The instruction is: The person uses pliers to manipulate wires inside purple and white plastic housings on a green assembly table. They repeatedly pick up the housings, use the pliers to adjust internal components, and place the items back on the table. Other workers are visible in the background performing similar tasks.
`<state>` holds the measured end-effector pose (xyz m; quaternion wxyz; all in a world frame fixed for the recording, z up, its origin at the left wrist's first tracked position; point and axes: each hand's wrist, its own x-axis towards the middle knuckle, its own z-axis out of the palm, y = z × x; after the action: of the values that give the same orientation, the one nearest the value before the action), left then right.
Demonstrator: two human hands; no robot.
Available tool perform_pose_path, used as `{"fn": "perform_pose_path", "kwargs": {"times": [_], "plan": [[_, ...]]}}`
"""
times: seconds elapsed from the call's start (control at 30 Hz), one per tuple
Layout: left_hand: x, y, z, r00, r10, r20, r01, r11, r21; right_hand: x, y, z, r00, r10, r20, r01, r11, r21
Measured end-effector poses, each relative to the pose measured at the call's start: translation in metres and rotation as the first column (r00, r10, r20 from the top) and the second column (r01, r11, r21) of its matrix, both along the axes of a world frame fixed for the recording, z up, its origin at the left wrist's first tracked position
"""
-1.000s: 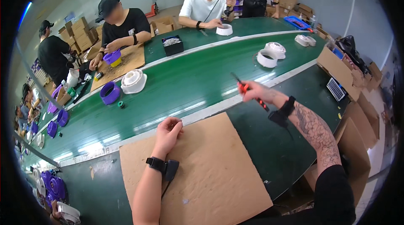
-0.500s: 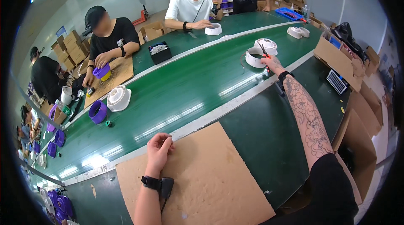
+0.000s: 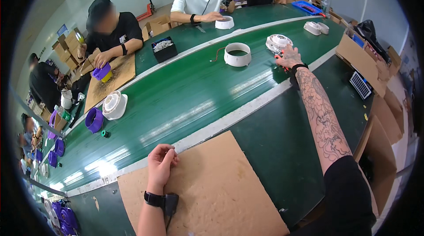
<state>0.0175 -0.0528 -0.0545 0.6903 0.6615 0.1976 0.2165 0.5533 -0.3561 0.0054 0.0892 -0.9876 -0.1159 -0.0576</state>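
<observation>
My right hand reaches over the green belt, holding red-handled pliers. Its fingers are at the near side of a white round housing; whether they grip the housing is hard to see. To the left of that hand, an open white ring stands on the belt with a thin red wire trailing from it. My left hand is loosely closed above the far left part of a brown cardboard sheet, with nothing visible in its curled fingers. A black strap with a small box sits on that wrist.
Farther left on the belt are a white housing, a purple ring and a small green part. Co-workers sit across, near a black box of small parts. Cardboard boxes stand at the right.
The white ring has moved left, away from my right hand. That hand has shifted to the white housing, still with the pliers. Parts on the belt sit slightly farther left.
</observation>
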Motion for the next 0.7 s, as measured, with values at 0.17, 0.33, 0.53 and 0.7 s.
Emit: {"fn": "perform_pose_path", "kwargs": {"times": [0.17,0.33,0.53,0.7], "plan": [[-0.002,0.002,0.000,1.000,-0.004,0.003,0.004,1.000,-0.003,0.008,0.004,-0.015,0.999,0.045,0.001,-0.045,0.998,0.033],[0.000,0.004,0.000,1.000,0.013,-0.010,-0.013,1.000,-0.013,0.008,0.012,-0.025,0.959,0.247,0.138,-0.241,0.969,-0.058],[0.008,0.002,-0.007,0.999,-0.032,0.034,0.032,0.999,-0.013,-0.032,0.014,-0.027,0.906,0.356,0.229,-0.369,0.929,0.018],[-0.008,0.008,-0.005,1.000,0.014,0.024,-0.014,1.000,0.001,-0.178,0.041,0.013,0.638,0.679,0.364,-0.742,0.669,0.053]]}}
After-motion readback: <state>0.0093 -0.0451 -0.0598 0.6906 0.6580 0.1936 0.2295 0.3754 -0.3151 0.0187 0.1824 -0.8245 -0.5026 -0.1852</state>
